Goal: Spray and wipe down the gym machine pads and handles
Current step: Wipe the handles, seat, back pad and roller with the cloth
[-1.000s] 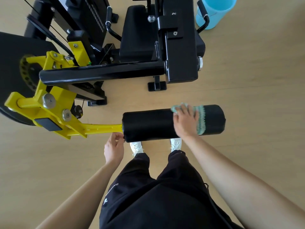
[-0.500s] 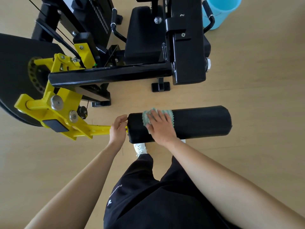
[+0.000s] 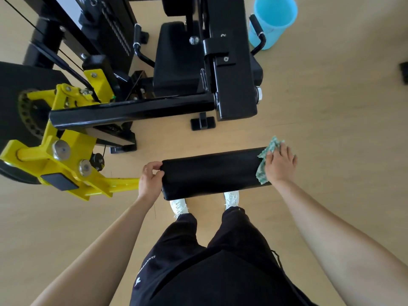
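Roller pad (image 3: 212, 173), left hand (image 3: 150, 180) clamped on its end, right hand (image 3: 280, 164) fingers (image 3: 284, 150) flat on cloth (image 3: 263, 171), blue bucket (image 3: 273, 16)

Pale wood floor (image 3: 331, 107), black-and-yellow gym machine (image 3: 231, 85), blue bucket (image 3: 273, 16), 2 white shoes (image 3: 178, 206)

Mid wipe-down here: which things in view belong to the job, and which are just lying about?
Job: black cylindrical roller pad, its end held by the left hand; green checked cloth under the right hand; black seat pad; black curved handles.
Lying about: light blue plastic bucket, untouched; dark object cut off at the right edge.
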Motion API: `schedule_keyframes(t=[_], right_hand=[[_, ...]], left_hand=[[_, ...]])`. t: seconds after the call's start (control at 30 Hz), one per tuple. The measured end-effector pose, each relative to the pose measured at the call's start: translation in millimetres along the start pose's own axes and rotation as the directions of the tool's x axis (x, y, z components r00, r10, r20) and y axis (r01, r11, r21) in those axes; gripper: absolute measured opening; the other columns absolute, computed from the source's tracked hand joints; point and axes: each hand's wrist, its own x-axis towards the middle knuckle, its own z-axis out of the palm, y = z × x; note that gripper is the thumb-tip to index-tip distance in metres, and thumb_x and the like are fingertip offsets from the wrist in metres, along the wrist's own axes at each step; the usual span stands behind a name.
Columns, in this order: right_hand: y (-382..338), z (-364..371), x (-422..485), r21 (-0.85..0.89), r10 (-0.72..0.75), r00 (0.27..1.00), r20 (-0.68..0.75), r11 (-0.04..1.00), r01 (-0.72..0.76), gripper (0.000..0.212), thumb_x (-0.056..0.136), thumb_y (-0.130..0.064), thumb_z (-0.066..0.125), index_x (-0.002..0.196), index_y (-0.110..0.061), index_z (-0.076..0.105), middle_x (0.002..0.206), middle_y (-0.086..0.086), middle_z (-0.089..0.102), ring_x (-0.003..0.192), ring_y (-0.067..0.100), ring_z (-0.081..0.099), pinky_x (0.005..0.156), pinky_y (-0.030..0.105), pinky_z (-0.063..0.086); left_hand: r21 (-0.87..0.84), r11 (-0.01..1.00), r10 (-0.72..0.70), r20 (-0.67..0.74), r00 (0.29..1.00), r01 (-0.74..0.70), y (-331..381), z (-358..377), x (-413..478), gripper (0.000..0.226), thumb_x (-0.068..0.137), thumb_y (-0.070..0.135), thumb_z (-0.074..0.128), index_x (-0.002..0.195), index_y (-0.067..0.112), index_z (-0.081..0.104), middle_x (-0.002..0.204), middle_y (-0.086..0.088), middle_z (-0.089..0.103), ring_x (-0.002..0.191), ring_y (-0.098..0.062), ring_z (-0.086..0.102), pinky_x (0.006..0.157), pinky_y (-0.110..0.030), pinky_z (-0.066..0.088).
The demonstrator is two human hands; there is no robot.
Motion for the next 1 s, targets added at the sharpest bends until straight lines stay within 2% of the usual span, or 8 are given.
schedule_keyframes(t=[0.13, 0.3, 0.5, 0.6, 0.67, 0.83, 0.93, 1.0], right_hand=[[-27.4, 6.9, -13.8, 0.033, 0.034, 0.999, 0.026, 0.999, -0.035, 0.052, 0.110, -0.038, 0.025, 0.157, -0.020, 0.040, 0.173, 0.004, 0.015, 0.159, 0.036, 0.003, 0.128, 0.053, 0.000], [-109.0, 34.5, -67.0, 0.074, -0.263, 0.961, 0.086, 0.964, 0.257, 0.047, 0.110, -0.039, 0.027, 0.153, -0.029, 0.044, 0.170, 0.000, 0.026, 0.159, 0.035, 0.003, 0.125, 0.059, -0.004], [-195.9, 57.9, -132.4, 0.148, -0.635, 0.738, 0.229, 0.772, 0.618, 0.048, 0.111, -0.038, 0.032, 0.158, -0.029, 0.037, 0.172, -0.004, 0.018, 0.160, 0.031, -0.003, 0.124, 0.049, -0.013], [-192.8, 58.4, -136.4, 0.159, -0.708, 0.643, 0.293, 0.699, 0.697, 0.051, 0.113, -0.039, 0.026, 0.162, -0.028, 0.029, 0.173, -0.007, 0.010, 0.160, 0.024, -0.008, 0.129, 0.045, -0.008], [-167.6, 50.3, -126.0, 0.111, -0.722, 0.626, 0.294, 0.677, 0.728, 0.053, 0.113, -0.040, 0.020, 0.164, -0.027, 0.020, 0.173, -0.008, 0.006, 0.160, 0.020, -0.007, 0.130, 0.042, -0.006], [-62.9, 20.4, -79.6, 0.029, -0.606, 0.766, 0.214, 0.788, 0.615, 0.057, 0.110, -0.040, 0.012, 0.165, -0.024, 0.009, 0.173, -0.006, 0.001, 0.160, 0.017, -0.002, 0.128, 0.034, -0.001], [9.8, 6.0, -52.0, 0.118, -0.458, 0.883, 0.101, 0.887, 0.447, 0.058, 0.108, -0.037, 0.016, 0.163, -0.019, 0.022, 0.172, -0.004, 0.012, 0.160, 0.020, 0.005, 0.129, 0.034, 0.004], [53.5, -5.2, -40.2, 0.210, -0.339, 0.940, 0.031, 0.922, 0.326, 0.049, 0.111, -0.027, 0.031, 0.158, -0.015, 0.038, 0.169, -0.001, 0.027, 0.158, 0.024, 0.018, 0.127, 0.035, 0.019]], left_hand=[[-0.006, 1.000, 0.029, -0.010, 1.000, -0.030, -5.5, -4.1, -8.9, 0.024, 0.098, 0.009, 0.054, 0.114, 0.025, 0.063, 0.116, 0.003, 0.062, 0.103, -0.021, 0.058, 0.082, -0.036, 0.045], [0.021, 1.000, 0.010, 0.023, 1.000, -0.011, -25.9, -18.7, -29.4, 0.016, 0.095, 0.023, 0.053, 0.092, 0.036, 0.063, 0.096, 0.003, 0.071, 0.078, -0.027, 0.067, 0.079, -0.047, 0.054], [0.072, 0.997, -0.025, 0.076, 0.997, 0.019, -33.3, -32.6, -43.8, 0.019, 0.093, 0.028, 0.056, 0.080, 0.033, 0.069, 0.074, 0.014, 0.075, 0.066, -0.019, 0.071, 0.076, -0.041, 0.057], [0.074, 0.997, 0.025, 0.036, 0.999, -0.028, -19.7, -31.9, -42.0, 0.018, 0.098, 0.023, 0.056, 0.087, 0.030, 0.069, 0.073, 0.015, 0.075, 0.066, -0.019, 0.068, 0.071, -0.039, 0.056], [0.060, 0.996, 0.067, 0.016, 0.998, -0.068, -5.9, -27.3, -42.0, 0.018, 0.098, 0.020, 0.057, 0.090, 0.029, 0.071, 0.072, 0.013, 0.075, 0.066, -0.017, 0.067, 0.069, -0.037, 0.055], [0.009, 0.990, 0.142, 0.051, 0.989, -0.143, 34.2, 5.1, -53.9, 0.021, 0.101, 0.017, 0.057, 0.092, 0.029, 0.072, 0.077, 0.007, 0.075, 0.066, -0.013, 0.065, 0.073, -0.037, 0.057], [-0.045, 0.987, 0.154, 0.072, 0.985, -0.151, 56.7, 43.3, -73.2, 0.022, 0.103, 0.014, 0.056, 0.095, 0.026, 0.073, 0.082, 0.003, 0.075, 0.069, -0.012, 0.065, 0.076, -0.035, 0.059], [-0.063, 0.987, 0.154, 0.094, 0.984, -0.148, 73.6, 76.0, -88.2, 0.022, 0.103, 0.014, 0.057, 0.095, 0.026, 0.073, 0.082, 0.004, 0.076, 0.069, -0.010, 0.066, 0.073, -0.032, 0.058]])
